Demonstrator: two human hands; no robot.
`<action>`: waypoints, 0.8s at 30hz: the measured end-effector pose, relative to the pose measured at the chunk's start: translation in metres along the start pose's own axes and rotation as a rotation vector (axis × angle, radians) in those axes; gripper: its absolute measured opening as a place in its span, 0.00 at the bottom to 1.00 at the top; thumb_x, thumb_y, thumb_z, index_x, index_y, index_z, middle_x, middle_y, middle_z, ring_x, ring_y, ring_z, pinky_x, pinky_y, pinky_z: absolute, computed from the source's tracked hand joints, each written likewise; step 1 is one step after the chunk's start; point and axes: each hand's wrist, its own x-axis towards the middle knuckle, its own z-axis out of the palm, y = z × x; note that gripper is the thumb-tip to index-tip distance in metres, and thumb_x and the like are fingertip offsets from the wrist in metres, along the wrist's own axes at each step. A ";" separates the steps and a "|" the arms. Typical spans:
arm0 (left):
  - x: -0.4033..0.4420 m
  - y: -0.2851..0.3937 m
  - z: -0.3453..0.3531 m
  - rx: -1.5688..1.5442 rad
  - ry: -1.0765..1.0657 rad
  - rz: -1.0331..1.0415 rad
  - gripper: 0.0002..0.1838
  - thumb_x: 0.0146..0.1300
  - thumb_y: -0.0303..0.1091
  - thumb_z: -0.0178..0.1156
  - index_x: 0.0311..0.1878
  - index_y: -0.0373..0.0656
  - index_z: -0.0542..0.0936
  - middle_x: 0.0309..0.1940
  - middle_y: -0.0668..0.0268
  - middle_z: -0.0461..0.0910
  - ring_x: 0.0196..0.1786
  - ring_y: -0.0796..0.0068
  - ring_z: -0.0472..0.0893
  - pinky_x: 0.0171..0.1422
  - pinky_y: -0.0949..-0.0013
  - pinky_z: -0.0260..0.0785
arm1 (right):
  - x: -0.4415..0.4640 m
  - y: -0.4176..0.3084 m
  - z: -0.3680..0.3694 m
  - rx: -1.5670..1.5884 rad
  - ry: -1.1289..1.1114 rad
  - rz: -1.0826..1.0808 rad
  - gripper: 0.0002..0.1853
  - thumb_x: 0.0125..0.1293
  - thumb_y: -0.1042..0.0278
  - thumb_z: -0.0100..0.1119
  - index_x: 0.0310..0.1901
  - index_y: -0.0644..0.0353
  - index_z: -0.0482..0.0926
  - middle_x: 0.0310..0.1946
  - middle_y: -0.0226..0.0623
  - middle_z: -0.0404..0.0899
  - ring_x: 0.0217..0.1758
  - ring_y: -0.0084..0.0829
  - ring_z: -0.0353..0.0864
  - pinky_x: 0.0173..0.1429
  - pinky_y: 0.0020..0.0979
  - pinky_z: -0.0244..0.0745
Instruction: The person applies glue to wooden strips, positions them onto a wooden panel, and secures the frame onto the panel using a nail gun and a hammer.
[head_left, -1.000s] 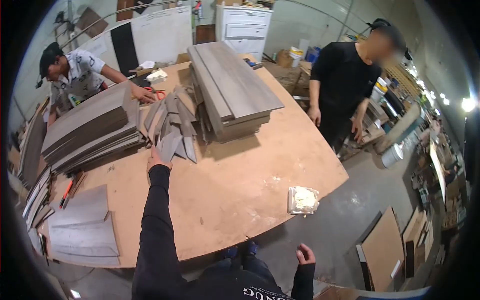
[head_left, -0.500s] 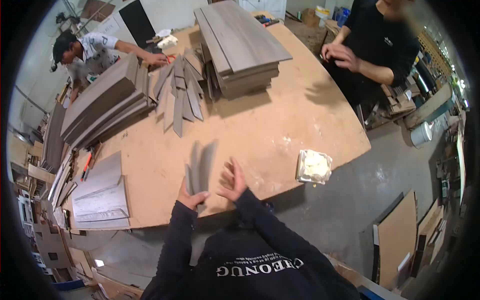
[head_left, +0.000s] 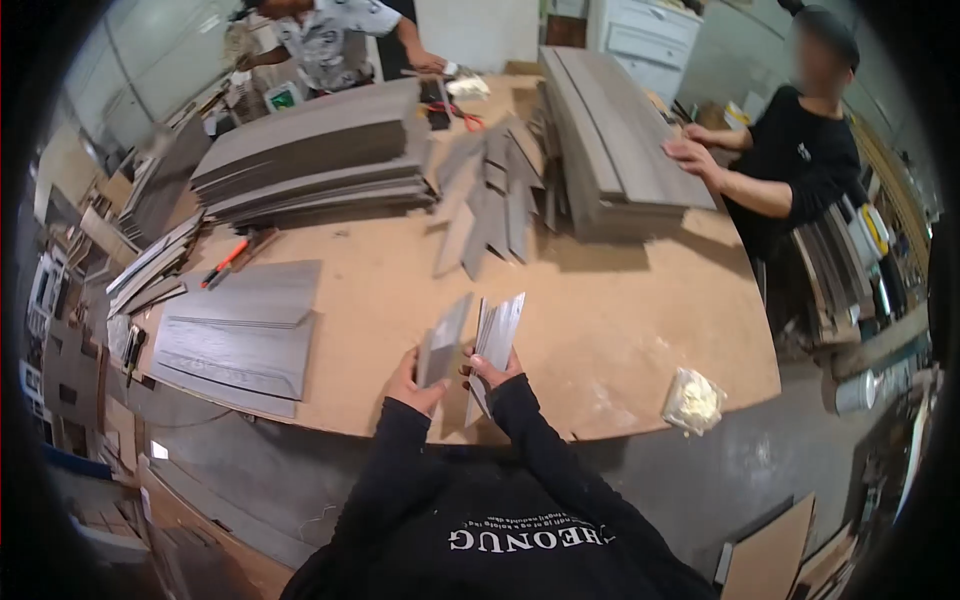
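Over the front edge of the table, my left hand [head_left: 417, 388] is closed around a few thin grey wood-look strips [head_left: 446, 338], standing nearly upright. Close beside it, my right hand [head_left: 496, 371] grips a second bundle of similar angled-end strips [head_left: 499, 326], fanned slightly apart. The two bundles lean toward each other with a narrow gap between them. Beyond my hands lies a loose pile of pointed grey strips [head_left: 490, 205] on the table [head_left: 380, 270]. How many strips each hand holds cannot be made out.
Stacks of grey boards stand at the back left [head_left: 310, 140] and back right [head_left: 640, 130]. Flat panels [head_left: 240, 330] and an orange-handled tool [head_left: 226, 262] lie left. A tray of pale paste [head_left: 694, 401] sits at the right edge. Two co-workers stand across the table.
My right hand, open and empty before, now holds some strips beside the left hand's bundle. The view has turned left. The right co-worker's hands have moved to the board stack.
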 end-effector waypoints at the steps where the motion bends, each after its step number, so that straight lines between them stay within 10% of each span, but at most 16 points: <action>1: 0.010 0.009 -0.022 -0.103 0.092 -0.050 0.29 0.44 0.23 0.63 0.53 0.37 0.66 0.40 0.62 0.74 0.43 0.75 0.74 0.48 0.71 0.68 | 0.002 -0.006 0.018 -0.031 -0.024 0.050 0.23 0.54 0.68 0.62 0.50 0.58 0.63 0.44 0.37 0.74 0.36 0.35 0.77 0.35 0.37 0.75; 7: 0.093 0.003 -0.131 0.686 0.695 0.481 0.28 0.44 0.28 0.62 0.53 0.41 0.68 0.43 0.58 0.74 0.43 0.62 0.75 0.44 0.63 0.70 | 0.039 0.038 0.066 -0.137 -0.073 -0.090 0.23 0.55 0.69 0.61 0.50 0.59 0.62 0.42 0.38 0.75 0.36 0.34 0.77 0.34 0.36 0.76; 12: 0.146 -0.109 -0.129 1.320 -0.122 0.134 0.25 0.53 0.33 0.48 0.58 0.53 0.65 0.44 0.61 0.74 0.48 0.55 0.73 0.47 0.50 0.68 | 0.020 0.035 0.078 -0.068 -0.004 -0.036 0.21 0.56 0.72 0.59 0.50 0.59 0.63 0.41 0.38 0.76 0.36 0.33 0.77 0.34 0.36 0.77; 18: 0.147 -0.090 -0.165 0.336 0.129 0.143 0.20 0.50 0.34 0.60 0.47 0.38 0.73 0.38 0.51 0.77 0.40 0.61 0.78 0.44 0.60 0.71 | 0.009 0.025 0.066 0.018 0.165 -0.025 0.21 0.56 0.68 0.59 0.50 0.62 0.65 0.43 0.39 0.76 0.38 0.33 0.77 0.38 0.36 0.76; 20: 0.175 -0.048 -0.182 -0.166 0.143 -0.271 0.18 0.49 0.36 0.63 0.40 0.35 0.74 0.34 0.50 0.78 0.38 0.63 0.78 0.43 0.62 0.71 | 0.015 0.026 0.068 0.033 0.148 -0.018 0.22 0.55 0.64 0.60 0.49 0.63 0.66 0.42 0.39 0.76 0.38 0.32 0.77 0.39 0.35 0.76; 23: 0.224 -0.058 -0.201 -0.323 -0.085 -0.327 0.25 0.47 0.44 0.65 0.41 0.35 0.72 0.38 0.47 0.76 0.39 0.59 0.78 0.42 0.61 0.71 | 0.027 0.037 0.064 -0.123 0.083 -0.029 0.25 0.54 0.60 0.62 0.49 0.64 0.66 0.42 0.40 0.76 0.39 0.31 0.76 0.39 0.33 0.75; 24: 0.230 -0.065 -0.199 0.127 -0.031 -0.284 0.29 0.46 0.47 0.65 0.44 0.35 0.70 0.41 0.47 0.74 0.42 0.58 0.77 0.44 0.60 0.71 | 0.027 0.040 0.063 -0.177 0.099 -0.031 0.26 0.53 0.59 0.63 0.49 0.64 0.66 0.42 0.40 0.76 0.40 0.30 0.76 0.40 0.33 0.74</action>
